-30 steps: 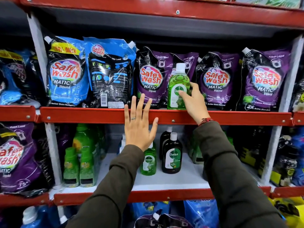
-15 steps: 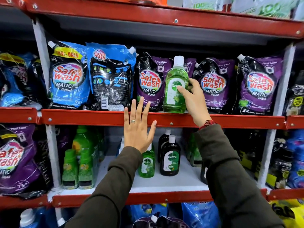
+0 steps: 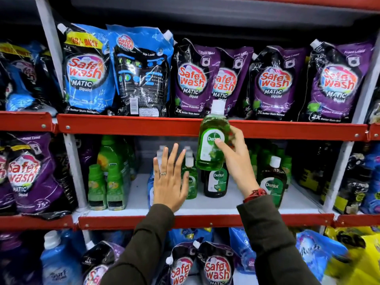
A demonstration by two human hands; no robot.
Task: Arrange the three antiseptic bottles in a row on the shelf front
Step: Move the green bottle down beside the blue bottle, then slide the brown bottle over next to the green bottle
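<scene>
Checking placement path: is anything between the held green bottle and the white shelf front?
Nothing visible blocks it. The right hand holds the light green antiseptic bottle above bare white shelf board, in front of the dark brown bottle.

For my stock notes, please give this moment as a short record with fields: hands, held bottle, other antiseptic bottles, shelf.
right hand: right hand grips the green bottle, upright, in the air before the red shelf edge
left hand: left hand open, fingers spread, holding nothing
other bottles: small green bottle, dark bottle beside it, second dark bottle further right
shelf: white shelf, all three standing on it
</scene>
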